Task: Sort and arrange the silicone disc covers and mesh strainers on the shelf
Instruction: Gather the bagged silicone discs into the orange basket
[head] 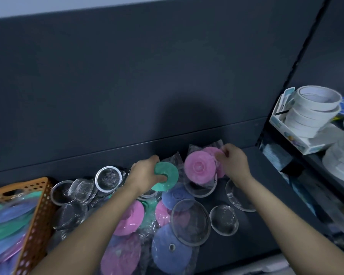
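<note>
Your left hand (145,173) grips a green disc cover (168,175), thumb curled onto its middle and fingers round its far edge, holding it tilted just above the pile. Your right hand (235,162) pinches the rim of a rear pink disc cover (212,150) in clear wrap, thumb and fingertips closed on it at the back of the shelf (266,231).

Just beside that, at 9 o'clock from your right hand, a front pink disc cover (200,168) leans upright in its own wrap, overlapping the rear one.

At 6 o'clock from the green disc cover lies a small blue disc cover (175,195), and below it a large mesh strainer (190,222) rests partly over a big blue disc cover (167,251). At 3 o'clock from the large mesh strainer sits a small mesh strainer (223,219), with another clear-rimmed strainer (238,197) under your right forearm. More pink discs in wrap lie under your left forearm.

At 9 o'clock from your left hand a white-rimmed strainer (108,178) leans against the back panel amid a cluster of bagged strainers. Farther toward 8 o'clock an orange perforated basket (38,215) holds green, blue and purple discs. Off at 2 o'clock, on the neighbouring shelf, stand stacked white tape rolls (314,108).
</note>
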{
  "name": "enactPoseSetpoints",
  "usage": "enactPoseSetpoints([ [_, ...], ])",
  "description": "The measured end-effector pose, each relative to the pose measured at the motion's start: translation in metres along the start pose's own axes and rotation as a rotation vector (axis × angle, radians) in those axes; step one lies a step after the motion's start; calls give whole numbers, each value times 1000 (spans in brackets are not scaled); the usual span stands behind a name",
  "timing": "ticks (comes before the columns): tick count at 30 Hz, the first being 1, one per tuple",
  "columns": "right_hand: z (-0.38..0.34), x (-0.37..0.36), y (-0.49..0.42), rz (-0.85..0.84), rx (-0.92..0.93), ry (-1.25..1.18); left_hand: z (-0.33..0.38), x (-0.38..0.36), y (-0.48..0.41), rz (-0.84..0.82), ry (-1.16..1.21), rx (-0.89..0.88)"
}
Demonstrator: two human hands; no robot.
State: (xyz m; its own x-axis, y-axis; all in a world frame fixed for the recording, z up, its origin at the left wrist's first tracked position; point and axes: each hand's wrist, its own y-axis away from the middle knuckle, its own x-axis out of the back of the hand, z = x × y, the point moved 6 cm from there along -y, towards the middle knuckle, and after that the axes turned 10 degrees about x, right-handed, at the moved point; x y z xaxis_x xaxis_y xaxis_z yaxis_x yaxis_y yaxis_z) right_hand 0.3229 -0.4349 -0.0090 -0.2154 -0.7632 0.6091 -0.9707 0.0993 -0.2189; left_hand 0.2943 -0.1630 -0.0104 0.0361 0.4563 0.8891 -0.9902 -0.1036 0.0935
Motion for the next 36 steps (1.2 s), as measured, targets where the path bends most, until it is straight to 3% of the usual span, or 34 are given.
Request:
enactPoseSetpoints([
  [8,-30,23,13,62,204,150,-6,16,18,109,133,78],
  [10,-40,31,20,169,306,223,-6,19,23,143,171,79],
  [15,-52,46,27,384,399,74,-8,21,33,130,347,141],
  [19,-50,48,22,406,288,-89,-7,-5,37,-142,295,197],
  [22,-36,43,21,402,146,-199,-9,-20,43,-173,148,228],
  [26,-13,38,27,400,-14,-294,-4,-40,48,-289,180,276],
  [33,-1,31,41,323,-15,-260,2,-47,47,-231,180,414],
  [36,5,29,45,319,-43,-276,-5,-46,44,-181,361,520],
])
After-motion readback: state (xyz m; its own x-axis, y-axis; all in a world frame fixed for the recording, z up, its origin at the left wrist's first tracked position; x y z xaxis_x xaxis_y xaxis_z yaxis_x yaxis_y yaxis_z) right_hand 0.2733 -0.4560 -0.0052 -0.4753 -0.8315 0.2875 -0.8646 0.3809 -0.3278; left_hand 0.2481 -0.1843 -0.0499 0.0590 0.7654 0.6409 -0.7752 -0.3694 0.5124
